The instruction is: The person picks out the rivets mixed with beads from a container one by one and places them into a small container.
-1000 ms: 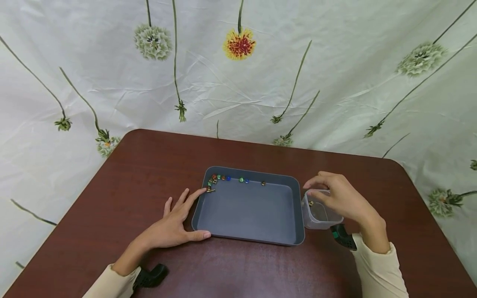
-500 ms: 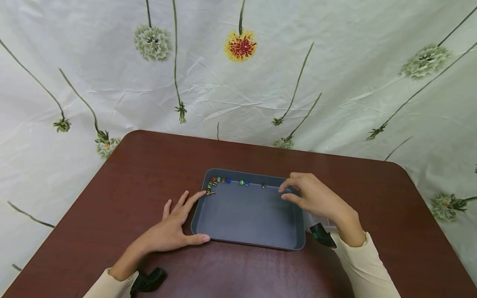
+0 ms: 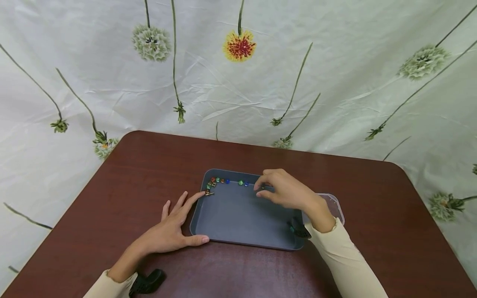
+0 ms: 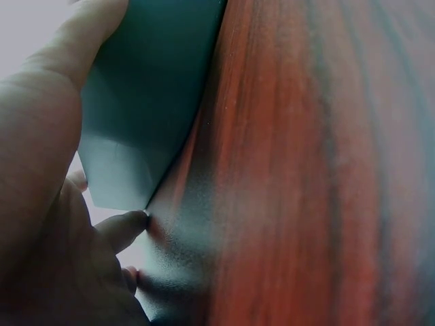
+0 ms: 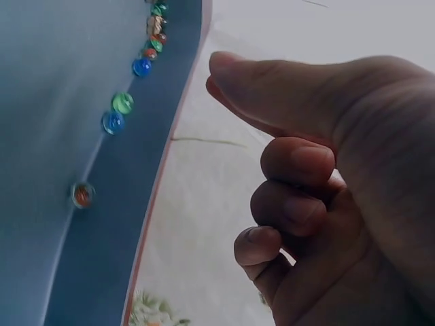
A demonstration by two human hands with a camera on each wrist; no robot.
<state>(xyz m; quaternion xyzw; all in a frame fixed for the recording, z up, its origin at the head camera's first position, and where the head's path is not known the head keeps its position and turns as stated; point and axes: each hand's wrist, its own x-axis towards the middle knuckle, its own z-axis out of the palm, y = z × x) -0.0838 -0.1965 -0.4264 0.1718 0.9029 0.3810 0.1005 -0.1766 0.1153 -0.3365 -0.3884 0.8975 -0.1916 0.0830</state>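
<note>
Along the far wall of our grey tray (image 3: 231,219), we have glass marbles (image 5: 122,103) in a broken row, blue, green and amber, bunched toward the far-left corner near a small brass-coloured piece (image 3: 210,193). Our hands are well apart. Our left hand (image 3: 169,231) lies spread, thumb at the near-left corner, index fingertip at the left wall. Our right hand (image 3: 287,189) hovers above the right half, thumb and index close together; we cannot tell whether they pinch anything. A clear plastic container (image 3: 333,205) sits just beside the tray, partly hidden.
</note>
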